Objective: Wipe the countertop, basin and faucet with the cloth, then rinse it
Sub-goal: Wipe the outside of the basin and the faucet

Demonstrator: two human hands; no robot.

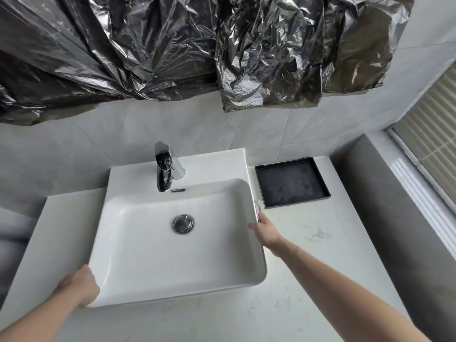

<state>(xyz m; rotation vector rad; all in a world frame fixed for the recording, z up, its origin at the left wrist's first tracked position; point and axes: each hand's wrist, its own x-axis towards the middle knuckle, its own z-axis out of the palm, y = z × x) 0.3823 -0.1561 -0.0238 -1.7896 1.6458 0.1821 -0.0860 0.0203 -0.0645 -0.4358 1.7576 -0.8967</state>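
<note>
White marbled stone runs along the near edge of the worktop (pixel 308 280), and both forearms reach over it from below. At the near left corner of the basin (pixel 148 243) the left hand (pixel 80 285) wraps its fingers round the rim, holding nothing else — a steadying grip, most likely, so the body can lean while the other arm does the reaching. Further in, the right hand (pixel 265 225) sits at the basin's right wall, thumb over the rim and fingers down on the outer side, where it grips the cloth (pixel 260 205). Only a small white bunch of the cloth shows past the fingertips, pushed into the narrow seam where basin and worktop meet; that placement suits cleaning the joint, where grime would collect. Inside the bowl the chrome drain plug (pixel 183 223) looks closed or nearly so, though I cannot tell for sure. Just beyond the cloth a black tray (pixel 323 188) rests on the stone, near the basin's far right corner, so the wipe has little room there. At the back stands the faucet (pixel 164 166), with no water running — the rinse seems not yet begun. Crumpled dark plastic sheeting (pixel 222 45) hangs over the wall above.
</note>
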